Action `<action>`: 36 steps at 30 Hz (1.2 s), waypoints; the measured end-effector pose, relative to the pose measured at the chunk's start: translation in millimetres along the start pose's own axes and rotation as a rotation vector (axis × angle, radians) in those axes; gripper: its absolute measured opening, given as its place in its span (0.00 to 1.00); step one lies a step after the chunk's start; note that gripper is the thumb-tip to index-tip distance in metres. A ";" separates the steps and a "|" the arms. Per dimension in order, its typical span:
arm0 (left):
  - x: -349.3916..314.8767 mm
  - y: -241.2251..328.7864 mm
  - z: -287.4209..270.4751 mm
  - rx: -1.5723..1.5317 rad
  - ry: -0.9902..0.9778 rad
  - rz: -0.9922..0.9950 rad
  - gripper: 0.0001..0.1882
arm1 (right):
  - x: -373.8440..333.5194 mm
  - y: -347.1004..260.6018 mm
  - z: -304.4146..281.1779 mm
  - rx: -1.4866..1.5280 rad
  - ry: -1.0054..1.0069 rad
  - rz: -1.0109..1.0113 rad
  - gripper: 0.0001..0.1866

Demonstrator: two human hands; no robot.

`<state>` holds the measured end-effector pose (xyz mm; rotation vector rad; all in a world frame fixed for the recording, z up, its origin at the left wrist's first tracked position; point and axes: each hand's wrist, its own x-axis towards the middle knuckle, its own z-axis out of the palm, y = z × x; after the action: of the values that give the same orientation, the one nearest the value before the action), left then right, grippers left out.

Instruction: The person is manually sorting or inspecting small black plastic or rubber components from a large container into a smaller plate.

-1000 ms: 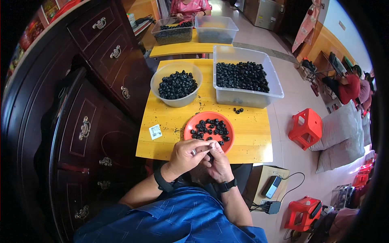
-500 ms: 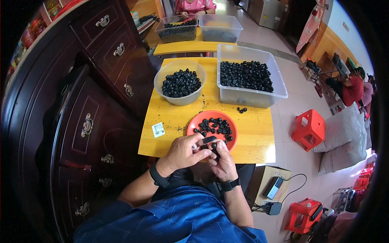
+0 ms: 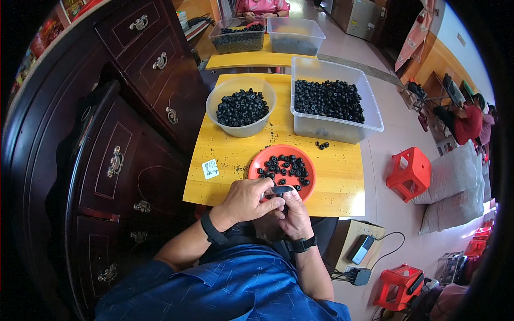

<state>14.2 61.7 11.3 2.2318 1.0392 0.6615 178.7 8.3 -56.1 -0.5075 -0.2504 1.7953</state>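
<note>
Left hand pinches a thin dark strip over the near edge of the red plate; right hand, beside it, folds round a dark piece, mostly hidden! Black beads sit inside the plate: likely light, hard, apt to roll, best pinched by their round sides.

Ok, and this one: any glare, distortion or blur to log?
Head view: pale glare on the near right corner of the table; in head view, the edges of the cabinet bow and the picture's corners go black; in head view, the left hand and right hand look fairly sharp.
</note>
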 end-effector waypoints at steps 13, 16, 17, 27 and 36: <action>2.0 1.8 1.5 0.097 0.063 0.068 0.16 | 0.7 0.0 6.3 -0.082 0.080 -0.051 0.03; 0.6 -2.3 5.1 0.113 0.039 0.067 0.18 | 2.5 2.4 1.1 -0.094 0.047 -0.097 0.02; -0.2 -1.9 6.3 0.114 0.039 0.066 0.18 | 3.0 2.4 0.2 -0.093 0.046 -0.097 0.02; 3.0 4.1 -3.5 -0.049 0.147 0.048 0.13 | 2.7 -0.6 11.1 -0.072 0.052 -0.048 0.05; 5.9 4.4 7.0 -0.143 0.084 0.014 0.12 | 5.6 1.4 6.5 -0.094 0.077 -0.054 0.05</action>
<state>24.4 62.0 10.5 2.1057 0.9847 0.8156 173.4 13.8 -52.1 -0.6296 -0.2938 1.7133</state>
